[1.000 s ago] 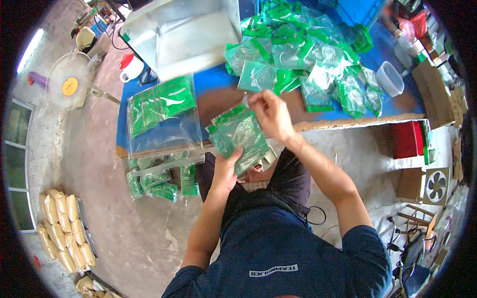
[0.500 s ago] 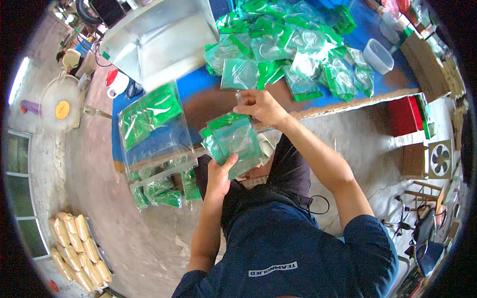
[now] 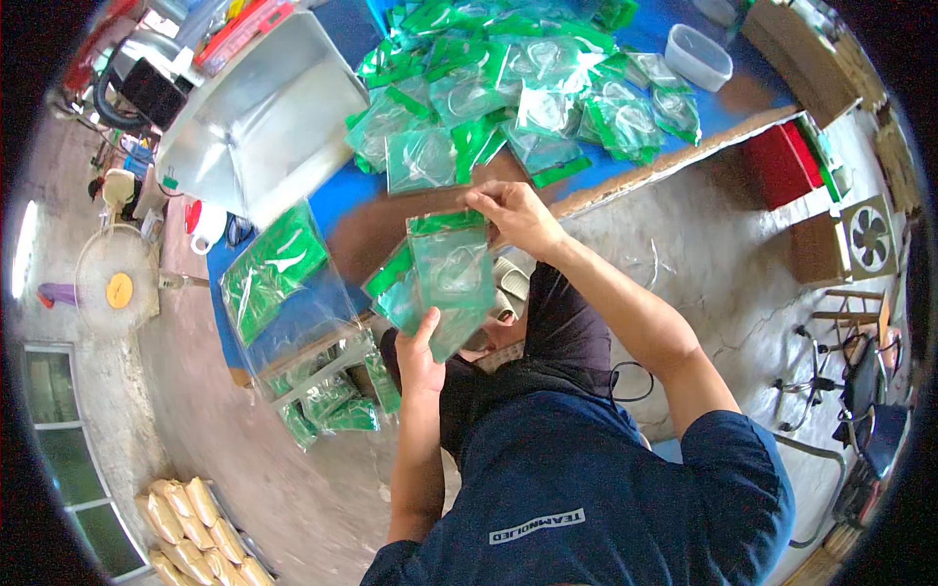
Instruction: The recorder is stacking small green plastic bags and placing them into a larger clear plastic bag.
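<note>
My left hand point(image 3: 422, 363) grips a fanned handful of small clear plastic packets point(image 3: 454, 273) with green top bands, its thumb pressing on their lower part. They are held above my lap, at the table's near edge. The fingers of my right hand point(image 3: 520, 221) are pinched at the upper right corner of the front packet. To the left lies a large clear plastic bag point(image 3: 293, 317) with green packets inside, its end hanging over the table edge. A big heap of similar packets point(image 3: 489, 83) covers the far side of the table.
A shiny metal tray point(image 3: 264, 112) stands at the back left of the blue table point(image 3: 337, 200). Beyond the heap is a clear plastic tub point(image 3: 699, 59). More green packets point(image 3: 337, 400) show below the table edge at left. A fan point(image 3: 117, 290) stands further left.
The front packet now stands higher and more upright in the handful, with its green band showing at the top. My view has turned a little, shifting the table leftward and upward.
</note>
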`<move>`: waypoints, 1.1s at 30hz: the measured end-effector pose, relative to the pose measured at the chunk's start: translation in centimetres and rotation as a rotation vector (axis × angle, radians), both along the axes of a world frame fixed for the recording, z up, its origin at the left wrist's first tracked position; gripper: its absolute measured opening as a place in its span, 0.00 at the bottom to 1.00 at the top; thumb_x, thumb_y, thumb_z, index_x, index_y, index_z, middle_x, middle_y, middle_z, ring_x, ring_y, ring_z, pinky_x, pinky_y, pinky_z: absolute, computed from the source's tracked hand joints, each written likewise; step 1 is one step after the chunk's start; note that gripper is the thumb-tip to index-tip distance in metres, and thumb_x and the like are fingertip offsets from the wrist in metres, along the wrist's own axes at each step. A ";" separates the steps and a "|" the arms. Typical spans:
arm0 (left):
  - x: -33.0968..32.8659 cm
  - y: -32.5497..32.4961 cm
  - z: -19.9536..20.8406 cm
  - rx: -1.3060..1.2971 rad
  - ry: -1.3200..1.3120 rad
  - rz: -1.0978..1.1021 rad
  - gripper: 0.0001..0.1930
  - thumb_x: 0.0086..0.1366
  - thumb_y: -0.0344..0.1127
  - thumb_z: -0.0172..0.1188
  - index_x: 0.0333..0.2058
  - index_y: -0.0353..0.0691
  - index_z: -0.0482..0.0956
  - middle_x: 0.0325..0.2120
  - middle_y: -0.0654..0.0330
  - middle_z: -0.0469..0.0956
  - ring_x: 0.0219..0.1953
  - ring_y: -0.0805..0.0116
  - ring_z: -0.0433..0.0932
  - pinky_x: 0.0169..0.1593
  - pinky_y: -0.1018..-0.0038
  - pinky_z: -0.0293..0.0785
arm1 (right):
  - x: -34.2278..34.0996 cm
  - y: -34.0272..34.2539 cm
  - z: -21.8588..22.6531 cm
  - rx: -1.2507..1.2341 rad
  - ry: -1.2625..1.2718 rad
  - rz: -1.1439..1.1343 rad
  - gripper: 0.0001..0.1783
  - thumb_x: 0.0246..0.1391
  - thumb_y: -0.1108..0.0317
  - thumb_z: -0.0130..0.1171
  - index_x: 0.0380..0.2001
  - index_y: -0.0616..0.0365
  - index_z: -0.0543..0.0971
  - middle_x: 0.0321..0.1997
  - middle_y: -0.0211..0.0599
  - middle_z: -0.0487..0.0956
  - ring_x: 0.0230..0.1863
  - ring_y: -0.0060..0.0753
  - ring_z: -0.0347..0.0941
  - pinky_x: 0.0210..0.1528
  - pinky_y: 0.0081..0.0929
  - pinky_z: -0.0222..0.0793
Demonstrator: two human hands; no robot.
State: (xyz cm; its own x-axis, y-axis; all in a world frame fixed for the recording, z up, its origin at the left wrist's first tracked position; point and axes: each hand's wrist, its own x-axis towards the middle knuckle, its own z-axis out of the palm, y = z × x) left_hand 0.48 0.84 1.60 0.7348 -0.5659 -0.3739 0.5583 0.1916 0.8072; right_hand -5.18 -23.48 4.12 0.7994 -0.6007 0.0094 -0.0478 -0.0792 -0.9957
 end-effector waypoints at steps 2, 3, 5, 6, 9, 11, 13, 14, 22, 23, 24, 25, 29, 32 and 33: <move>-0.1 0.0 -0.2 0.013 0.001 0.006 0.18 0.61 0.28 0.64 0.50 0.32 0.75 0.45 0.59 0.78 0.44 0.69 0.78 0.49 0.72 0.74 | -0.3 -0.2 -1.2 -0.039 -0.045 -0.017 0.14 0.63 0.64 0.56 0.36 0.66 0.81 0.34 0.28 0.79 0.35 0.15 0.72 0.39 0.19 0.70; -0.2 0.1 0.0 0.019 -0.022 0.017 0.18 0.61 0.27 0.64 0.49 0.32 0.75 0.44 0.59 0.78 0.44 0.69 0.78 0.49 0.72 0.74 | -0.4 0.3 -0.9 -0.109 -0.126 -0.114 0.14 0.64 0.64 0.55 0.38 0.67 0.81 0.36 0.29 0.80 0.35 0.15 0.73 0.40 0.19 0.71; -0.3 0.3 0.3 0.027 -0.045 0.025 0.18 0.60 0.26 0.64 0.49 0.31 0.75 0.44 0.59 0.79 0.44 0.69 0.78 0.49 0.72 0.74 | -1.3 -0.2 0.0 0.097 -0.164 -0.226 0.15 0.65 0.65 0.53 0.45 0.66 0.79 0.40 0.34 0.81 0.37 0.19 0.76 0.42 0.22 0.73; -0.4 0.2 0.6 0.045 -0.074 0.053 0.18 0.60 0.26 0.64 0.49 0.31 0.75 0.44 0.59 0.79 0.44 0.69 0.78 0.49 0.72 0.74 | -2.0 -1.4 -0.3 0.288 -0.261 -0.269 0.15 0.65 0.65 0.53 0.48 0.65 0.77 0.41 0.36 0.81 0.38 0.22 0.77 0.42 0.24 0.74; -0.6 0.1 0.4 0.044 -0.108 0.078 0.18 0.60 0.26 0.64 0.49 0.30 0.75 0.44 0.59 0.78 0.43 0.69 0.78 0.49 0.72 0.74 | -5.0 -1.8 0.2 0.445 -0.394 -0.272 0.14 0.65 0.66 0.52 0.50 0.64 0.74 0.39 0.36 0.80 0.35 0.28 0.78 0.40 0.26 0.76; -0.6 -0.1 0.3 0.016 -0.114 0.063 0.18 0.60 0.25 0.64 0.49 0.30 0.75 0.45 0.58 0.78 0.43 0.69 0.78 0.49 0.72 0.74 | -6.4 -1.4 -2.4 0.254 -0.309 -0.100 0.10 0.65 0.66 0.53 0.42 0.61 0.75 0.32 0.31 0.77 0.30 0.23 0.75 0.35 0.21 0.73; -0.3 0.3 0.2 0.023 -0.091 0.050 0.18 0.60 0.26 0.64 0.49 0.30 0.75 0.45 0.58 0.78 0.44 0.68 0.78 0.49 0.70 0.74 | -6.8 1.0 -2.5 0.409 -0.121 0.018 0.12 0.66 0.59 0.52 0.36 0.57 0.74 0.22 0.23 0.70 0.20 0.16 0.64 0.21 0.17 0.59; -0.1 0.6 0.5 0.043 -0.047 0.047 0.19 0.59 0.26 0.64 0.49 0.31 0.75 0.45 0.58 0.78 0.44 0.67 0.78 0.49 0.69 0.75 | -7.2 1.7 -2.6 0.553 -0.068 0.059 0.14 0.67 0.56 0.50 0.35 0.57 0.73 0.20 0.20 0.67 0.18 0.14 0.60 0.19 0.17 0.54; -0.5 1.4 -0.9 0.093 0.025 0.029 0.20 0.56 0.31 0.69 0.46 0.32 0.76 0.42 0.58 0.79 0.41 0.66 0.78 0.48 0.68 0.74 | -7.9 4.7 5.1 0.684 -0.081 0.182 0.13 0.66 0.59 0.40 0.37 0.55 0.71 0.25 0.30 0.71 0.20 0.21 0.67 0.19 0.18 0.61; -0.5 2.0 -1.1 0.104 0.070 0.003 0.18 0.57 0.31 0.69 0.45 0.32 0.77 0.40 0.59 0.80 0.40 0.67 0.78 0.48 0.69 0.74 | -7.1 4.9 6.3 0.592 0.002 0.266 0.11 0.66 0.62 0.41 0.39 0.57 0.70 0.28 0.32 0.73 0.24 0.24 0.72 0.22 0.21 0.69; -0.5 2.6 -2.0 0.076 0.069 -0.011 0.18 0.57 0.31 0.69 0.45 0.32 0.77 0.39 0.59 0.80 0.40 0.68 0.78 0.48 0.69 0.74 | -6.0 5.4 7.1 0.519 0.079 0.435 0.10 0.66 0.64 0.42 0.41 0.58 0.70 0.29 0.33 0.73 0.26 0.25 0.74 0.25 0.23 0.72; -0.5 3.2 -2.4 0.047 0.071 -0.038 0.17 0.58 0.31 0.68 0.45 0.32 0.78 0.38 0.60 0.80 0.40 0.68 0.78 0.47 0.70 0.74 | -4.9 5.8 7.9 0.440 0.160 0.588 0.09 0.66 0.66 0.43 0.42 0.58 0.70 0.30 0.34 0.74 0.29 0.27 0.76 0.28 0.26 0.75; -1.6 5.1 -2.7 0.033 -0.150 -0.093 0.16 0.60 0.32 0.66 0.45 0.33 0.78 0.38 0.61 0.80 0.41 0.72 0.77 0.45 0.72 0.74 | 2.8 8.1 10.9 0.148 0.312 1.196 0.14 0.65 0.65 0.47 0.48 0.63 0.70 0.41 0.41 0.79 0.36 0.31 0.79 0.35 0.29 0.79; -3.1 6.2 -2.7 -0.012 -0.029 -0.109 0.13 0.61 0.34 0.66 0.42 0.32 0.81 0.36 0.62 0.81 0.39 0.74 0.78 0.45 0.74 0.74 | 11.8 11.4 11.1 -0.004 0.357 1.377 0.16 0.63 0.65 0.49 0.49 0.64 0.72 0.42 0.42 0.80 0.38 0.30 0.78 0.36 0.29 0.79; -3.5 6.4 -2.2 0.051 -0.078 -0.125 0.13 0.62 0.34 0.66 0.41 0.32 0.81 0.35 0.62 0.82 0.38 0.75 0.78 0.44 0.74 0.74 | 15.4 12.5 10.9 -0.005 0.345 1.418 0.16 0.62 0.65 0.49 0.48 0.64 0.73 0.41 0.43 0.80 0.38 0.30 0.78 0.36 0.29 0.79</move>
State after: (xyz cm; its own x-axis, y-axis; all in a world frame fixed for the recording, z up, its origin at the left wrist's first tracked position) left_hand -3.00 7.27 -0.60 0.6875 -0.6368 -0.3490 0.5106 0.0821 0.8559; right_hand 10.18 -10.94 15.06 0.6713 0.6770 -0.3017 -0.1592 -0.2658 -0.9508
